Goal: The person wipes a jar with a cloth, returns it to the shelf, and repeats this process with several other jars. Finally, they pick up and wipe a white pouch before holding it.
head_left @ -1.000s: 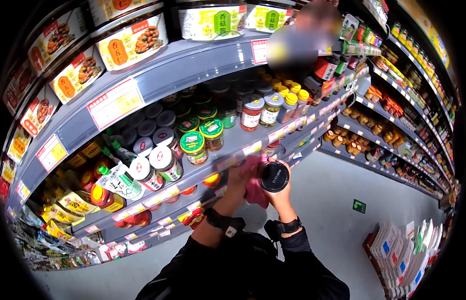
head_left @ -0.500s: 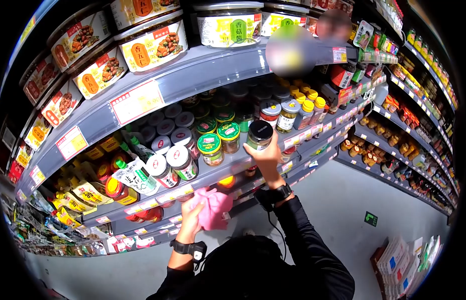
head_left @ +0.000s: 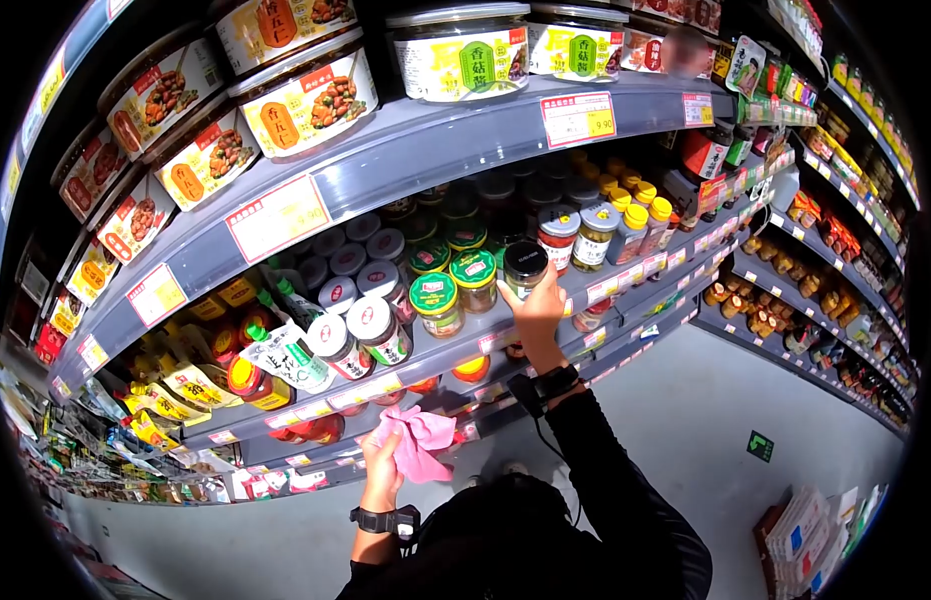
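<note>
My right hand (head_left: pixel 538 308) is on a black-lidded jar (head_left: pixel 525 264), thumb on its left side and fingers on its right. The jar stands upright at the shelf's front, beside a green-lidded jar (head_left: pixel 474 279) and another green-lidded jar (head_left: pixel 435 304). To its right is a grey-lidded jar with red contents (head_left: pixel 557 236). Below the shelf edge, my left hand (head_left: pixel 382 465) is closed around a bunched pink cloth (head_left: pixel 421 443), one part of it hanging loose.
Large tubs (head_left: pixel 459 55) line the shelf above, whose price-tagged edge (head_left: pixel 425 137) overhangs the jars. White-lidded jars (head_left: pixel 376 328) and a spouted pouch (head_left: pixel 288 357) stand to the left. Stacked boxes (head_left: pixel 797 535) sit on the floor at lower right.
The black-lidded jar, held a little above the front row before, is now lower and set back in line with its neighbours. My left hand with the cloth has dropped slightly.
</note>
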`<state>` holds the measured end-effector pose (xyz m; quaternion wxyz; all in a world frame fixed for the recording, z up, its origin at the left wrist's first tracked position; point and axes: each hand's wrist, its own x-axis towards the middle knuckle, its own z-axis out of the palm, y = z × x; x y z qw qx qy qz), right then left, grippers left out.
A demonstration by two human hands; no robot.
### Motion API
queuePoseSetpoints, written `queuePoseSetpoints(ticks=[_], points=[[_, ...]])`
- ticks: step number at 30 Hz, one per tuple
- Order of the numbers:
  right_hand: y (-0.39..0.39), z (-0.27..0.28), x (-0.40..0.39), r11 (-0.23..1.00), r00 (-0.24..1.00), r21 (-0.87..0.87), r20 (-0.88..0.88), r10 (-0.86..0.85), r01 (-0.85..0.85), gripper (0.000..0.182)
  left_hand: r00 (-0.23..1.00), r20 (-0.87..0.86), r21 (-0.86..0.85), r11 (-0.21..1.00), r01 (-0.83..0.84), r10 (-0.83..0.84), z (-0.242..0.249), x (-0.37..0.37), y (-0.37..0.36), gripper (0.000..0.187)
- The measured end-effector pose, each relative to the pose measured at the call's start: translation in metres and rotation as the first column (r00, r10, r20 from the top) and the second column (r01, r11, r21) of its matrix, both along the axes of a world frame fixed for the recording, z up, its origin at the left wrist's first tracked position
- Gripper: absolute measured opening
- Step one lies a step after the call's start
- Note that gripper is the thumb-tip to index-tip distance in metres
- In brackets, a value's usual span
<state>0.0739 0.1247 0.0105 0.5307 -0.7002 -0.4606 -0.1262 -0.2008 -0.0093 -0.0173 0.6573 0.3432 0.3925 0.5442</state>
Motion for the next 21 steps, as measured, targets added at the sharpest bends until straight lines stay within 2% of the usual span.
queuePoseSetpoints(ticks=[2, 4, 5, 8, 11, 13, 16, 17, 19, 21], points=[[-0.003, -0.006, 0.004, 0.998, 0.999, 0.038, 0.017, 0.042, -0.043, 0.071, 1.0, -0.014, -0.014, 1.0, 0.012, -0.012, -0.001, 0.004, 0.0, 0.038], [-0.014, 0.003, 0.01, 0.984, 0.983, 0.039, 0.069, 0.172, -0.175, 0.07, 1.0, -0.016, -0.002, 1.0, 0.023, -0.023, 0.001, 0.008, 0.002, 0.037], [-0.022, 0.007, 0.014, 0.968, 0.968, 0.013, 0.017, 0.249, -0.249, 0.069, 1.0, -0.014, -0.013, 1.0, 0.022, -0.022, -0.002, 0.007, 0.003, 0.037], [-0.024, -0.002, 0.026, 0.954, 0.954, 0.04, 0.046, 0.296, -0.298, 0.065, 0.999, -0.018, -0.033, 0.999, 0.027, -0.027, -0.011, 0.006, 0.005, 0.036], [-0.018, -0.003, 0.026, 0.968, 0.966, 0.04, 0.087, 0.243, -0.247, 0.063, 0.998, 0.023, -0.05, 0.997, 0.051, -0.05, -0.006, 0.014, 0.005, 0.037], [-0.016, -0.004, 0.023, 0.973, 0.971, 0.044, 0.086, 0.221, -0.226, 0.063, 0.993, 0.107, -0.115, 0.993, -0.036, 0.048, 0.003, 0.022, 0.006, 0.022], [-0.015, -0.003, 0.02, 0.978, 0.976, 0.043, 0.084, 0.2, -0.204, 0.064, 0.993, 0.113, -0.11, 0.994, -0.009, 0.021, -0.004, 0.02, 0.009, 0.021], [-0.017, -0.002, 0.02, 0.98, 0.978, 0.032, 0.083, 0.194, -0.197, 0.064, 0.993, 0.118, -0.11, 0.994, -0.012, 0.025, -0.006, 0.019, 0.01, 0.021], [-0.018, -0.001, 0.02, 0.977, 0.974, 0.036, 0.093, 0.205, -0.209, 0.063, 0.997, 0.023, -0.057, 0.995, 0.077, -0.075, -0.011, 0.016, 0.012, 0.036], [-0.019, 0.001, 0.02, 0.974, 0.97, 0.042, 0.106, 0.219, -0.225, 0.063, 0.997, 0.027, -0.064, 0.995, 0.072, -0.071, -0.014, 0.016, 0.012, 0.036]])
